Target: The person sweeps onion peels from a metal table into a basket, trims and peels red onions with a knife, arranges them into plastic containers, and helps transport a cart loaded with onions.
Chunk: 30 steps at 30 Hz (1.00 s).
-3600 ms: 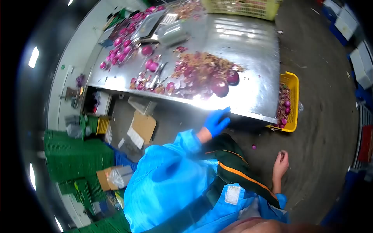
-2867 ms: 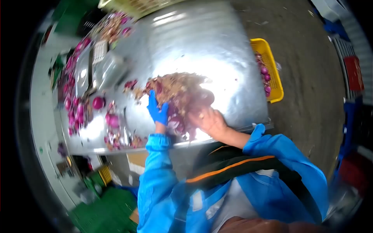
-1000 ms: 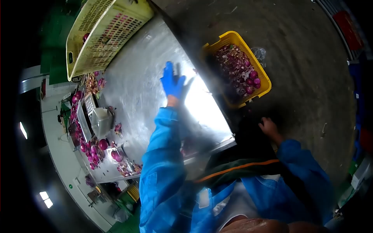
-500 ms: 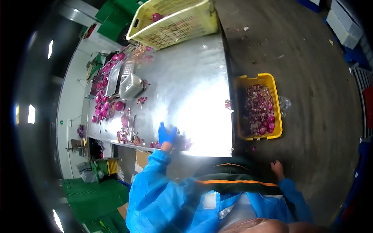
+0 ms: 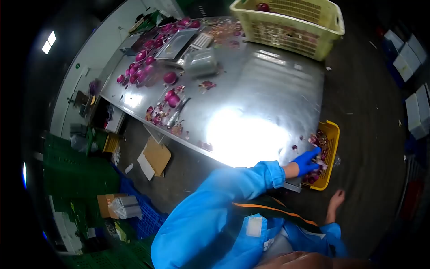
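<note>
My left hand [image 5: 307, 162], in a blue glove, reaches past the right edge of the metal table [image 5: 277, 85]. Its fingers are stretched apart over the yellow basket [image 5: 330, 154], near red onion skins and scraps [image 5: 319, 140] in and above it. A few scraps lie on the table beside the hand. My bare right hand [image 5: 337, 198] hangs low beside the basket's near end, fingers curled, with nothing visible in them. On the table's left part sit two red onions [image 5: 172, 99], with a long shiny metal tool [image 5: 178, 112] and peelings next to them.
A pale yellow crate [image 5: 286, 29] with red onions stands at the table's far end. A weighing scale [image 5: 179, 44], a metal container [image 5: 200, 62] and a pile of red onions [image 5: 141, 71] occupy the far left. Cardboard [image 5: 156, 157] lies on the floor.
My left hand has swept from the table's near left edge rightward to the basket. Onion scraps now show at the basket by its fingers. The view has turned; my right hand still hangs low.
</note>
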{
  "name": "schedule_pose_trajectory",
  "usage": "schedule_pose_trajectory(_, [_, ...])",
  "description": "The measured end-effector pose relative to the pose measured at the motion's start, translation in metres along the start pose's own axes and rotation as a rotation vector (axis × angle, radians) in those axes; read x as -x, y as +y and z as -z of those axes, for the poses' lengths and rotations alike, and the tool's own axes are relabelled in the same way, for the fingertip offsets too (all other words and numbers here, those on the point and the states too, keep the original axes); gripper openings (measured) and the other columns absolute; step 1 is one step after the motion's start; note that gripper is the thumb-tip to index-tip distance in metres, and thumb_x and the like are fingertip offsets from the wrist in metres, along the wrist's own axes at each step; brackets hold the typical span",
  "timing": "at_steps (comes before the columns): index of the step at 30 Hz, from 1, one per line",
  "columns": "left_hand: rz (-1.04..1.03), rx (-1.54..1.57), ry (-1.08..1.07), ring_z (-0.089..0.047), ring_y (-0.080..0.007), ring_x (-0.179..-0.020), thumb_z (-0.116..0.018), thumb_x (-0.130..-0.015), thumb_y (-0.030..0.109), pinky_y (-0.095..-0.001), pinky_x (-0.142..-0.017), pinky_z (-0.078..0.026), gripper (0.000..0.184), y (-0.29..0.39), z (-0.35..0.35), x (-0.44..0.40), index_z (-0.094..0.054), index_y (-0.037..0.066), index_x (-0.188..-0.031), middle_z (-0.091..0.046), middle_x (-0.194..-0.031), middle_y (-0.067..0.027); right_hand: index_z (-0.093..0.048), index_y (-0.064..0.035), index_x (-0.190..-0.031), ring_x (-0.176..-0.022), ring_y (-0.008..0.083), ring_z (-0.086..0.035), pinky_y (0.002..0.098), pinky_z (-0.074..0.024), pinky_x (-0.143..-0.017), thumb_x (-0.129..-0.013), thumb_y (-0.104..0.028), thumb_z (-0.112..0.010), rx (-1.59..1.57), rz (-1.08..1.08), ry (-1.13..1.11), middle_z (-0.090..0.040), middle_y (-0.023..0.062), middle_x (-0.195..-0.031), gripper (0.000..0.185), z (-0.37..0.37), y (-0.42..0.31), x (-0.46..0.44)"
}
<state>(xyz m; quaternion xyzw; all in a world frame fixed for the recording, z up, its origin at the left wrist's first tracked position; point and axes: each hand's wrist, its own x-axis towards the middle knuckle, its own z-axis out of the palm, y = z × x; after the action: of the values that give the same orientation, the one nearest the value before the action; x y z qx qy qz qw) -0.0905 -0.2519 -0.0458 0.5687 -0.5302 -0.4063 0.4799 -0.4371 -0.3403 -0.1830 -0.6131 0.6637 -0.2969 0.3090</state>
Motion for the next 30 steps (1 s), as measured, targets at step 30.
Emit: schedule_pose_trajectory(30, [0.318, -0.036, 0.753, -0.063, -0.0197, -0.105, -0.055, -0.099, 0.017, -0.0325, -0.092, -0.051, 0.032, 0.002, 0.364, 0.22, -0.058, 0.003, -0.127, -0.065, -0.114, -0.0118, -0.059, -0.0059, -0.119, -0.092, 0.0347, -0.062, 0.0515, -0.0506, -0.071, -0.094, -0.04, -0.059, 0.631, 1.073, 0.098, -0.064, 0.0164, -0.107, 0.042, -0.388, -0.737, -0.255])
